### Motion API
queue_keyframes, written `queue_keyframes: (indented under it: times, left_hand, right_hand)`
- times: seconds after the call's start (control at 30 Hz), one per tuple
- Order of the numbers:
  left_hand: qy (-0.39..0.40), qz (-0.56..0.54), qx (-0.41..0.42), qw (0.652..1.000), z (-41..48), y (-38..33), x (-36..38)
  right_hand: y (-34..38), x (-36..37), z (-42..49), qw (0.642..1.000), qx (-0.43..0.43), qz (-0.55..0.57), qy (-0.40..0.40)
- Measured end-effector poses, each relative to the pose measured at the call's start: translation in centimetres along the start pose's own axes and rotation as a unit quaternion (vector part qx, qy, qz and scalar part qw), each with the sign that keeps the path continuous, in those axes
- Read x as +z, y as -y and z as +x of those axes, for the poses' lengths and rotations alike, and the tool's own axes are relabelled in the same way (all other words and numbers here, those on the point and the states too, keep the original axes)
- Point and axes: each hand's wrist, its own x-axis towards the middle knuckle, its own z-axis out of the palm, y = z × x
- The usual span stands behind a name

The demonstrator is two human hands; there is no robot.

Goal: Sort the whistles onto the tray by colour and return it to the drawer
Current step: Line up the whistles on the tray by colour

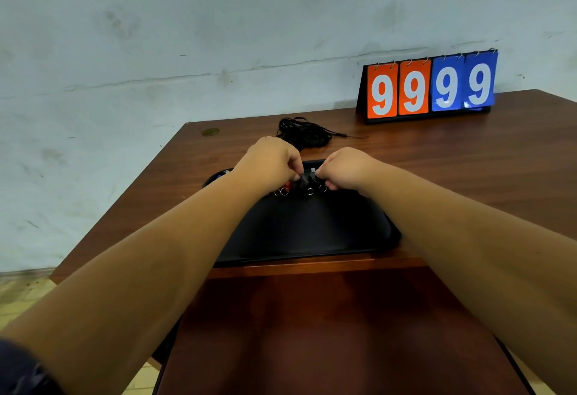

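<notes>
A black tray (312,229) lies on the brown table, near its front edge. Along the tray's far side sits a row of small whistles with silver rings (282,191), red ones at the left and black ones (304,181) toward the middle. Both my hands are over that row. My left hand (268,160) has its fingers curled down and pinches a black whistle. My right hand (343,166) is curled too, its fingertips on a black whistle with a ring (322,188) beside it. My hands hide most of the row.
A tangle of black cords (304,132) lies just beyond the tray. A flip scoreboard (427,88) showing 9999 stands at the table's back right against the wall. A dark dish (215,177) peeks out left of my left wrist. An open drawer (327,332) extends below the table's front edge.
</notes>
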Motion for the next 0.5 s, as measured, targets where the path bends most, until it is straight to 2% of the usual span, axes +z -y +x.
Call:
queue_keyframes:
  times: [0.1,0.33,0.5]
  left_hand:
    - [0.023,-0.025,-0.020,0.999,0.3,-0.2,-0.3]
    - [-0.025,-0.094,0.017,0.995,-0.5,0.7,1.0]
    - [-0.013,-0.098,0.018,0.995,-0.5,0.7,1.1]
  right_hand:
    - [-0.1,0.1,0.0,1.000,-0.002,-0.006,-0.005]
    - [-0.1,0.2,0.0,1.000,-0.009,-0.025,-0.004]
    - [0.1,0.2,0.0,0.999,-0.005,-0.033,0.001]
